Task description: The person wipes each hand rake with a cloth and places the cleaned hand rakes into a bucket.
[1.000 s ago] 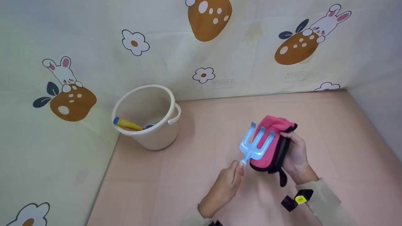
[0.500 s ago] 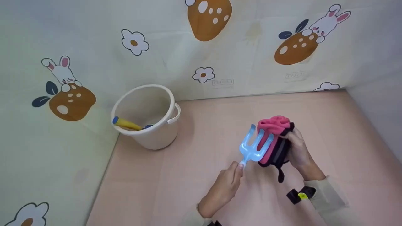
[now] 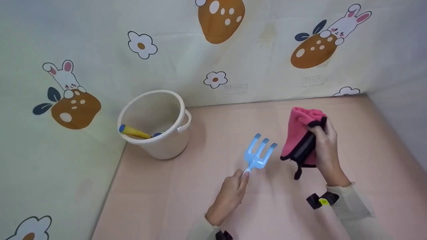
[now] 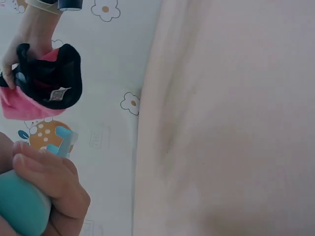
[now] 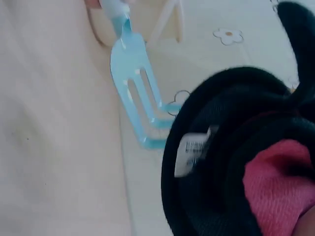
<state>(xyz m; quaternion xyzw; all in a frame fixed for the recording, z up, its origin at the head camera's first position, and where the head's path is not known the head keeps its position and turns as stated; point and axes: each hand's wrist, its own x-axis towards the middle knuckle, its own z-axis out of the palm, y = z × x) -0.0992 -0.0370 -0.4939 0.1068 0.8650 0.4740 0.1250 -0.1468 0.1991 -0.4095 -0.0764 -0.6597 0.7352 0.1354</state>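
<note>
My left hand grips a light blue three-pronged hand fork by its handle, prongs pointing up and away. The handle's rounded teal end shows in the left wrist view. To the right, my right hand holds a pink cloth mitt with black trim and a black hanging loop. Its black-edged mouth faces down toward me. Inside that mouth, a white label shows in the right wrist view. In the head view the fork and the mitt are apart. Both are held above the pink surface.
A cream bucket with a side handle stands at the back left, against the patterned wall covering. A yellow-handled tool with a blue end leans inside it. Pink cloth covers the surface up to the walls.
My right hand has moved right and away from me with the mitt. The fork has shifted slightly left; its prongs overlapped the mitt before and now stand clear of it.
</note>
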